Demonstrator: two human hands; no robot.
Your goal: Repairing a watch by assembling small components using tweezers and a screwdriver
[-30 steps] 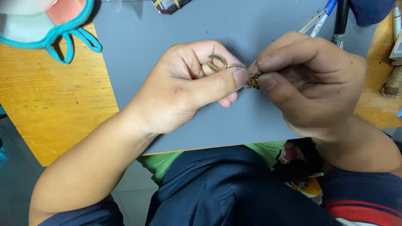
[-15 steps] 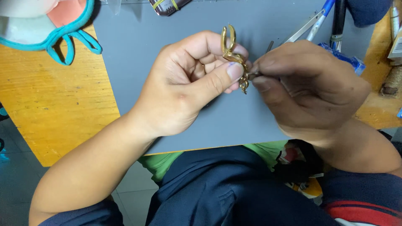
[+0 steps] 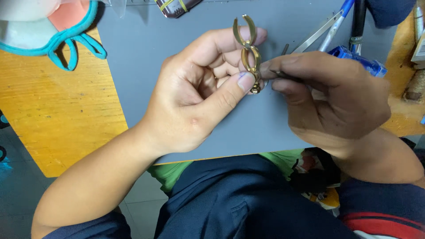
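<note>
The left hand (image 3: 199, 97) holds a small brass clasp (image 3: 249, 53) upright, its fingers (image 3: 234, 57) curled behind the piece and the thumb pressed against its lower front, so the fingers are clamped on it. The clasp's forked upper end, two curved prongs with a gap between them, stands clear above the fingertips, while its lower loop and a small round end sit just at the thumb tip. The right hand (image 3: 332, 97) is close beside it, fingers (image 3: 296, 66) drawn together on a thin dark metal tool (image 3: 287, 76), whose tip points toward the lower part of the clasp and meets or nearly meets it beside the left thumb; whether it truly touches cannot be told. Both hands hover over a grey mat (image 3: 141, 62) lying on a yellow wooden desk (image 3: 57, 115). Beyond the right fingers, on the mat's far edge, lie a pair of metal tweezers (image 3: 316, 37) and a blue-handled tool (image 3: 358, 59). Well off past the left wrist, at the far corner of the desk, rests a face mask with teal straps (image 3: 66, 42). Beyond the left fingertips, at the mat's far edge, lies a small dark object with yellow bands (image 3: 177, 6).
</note>
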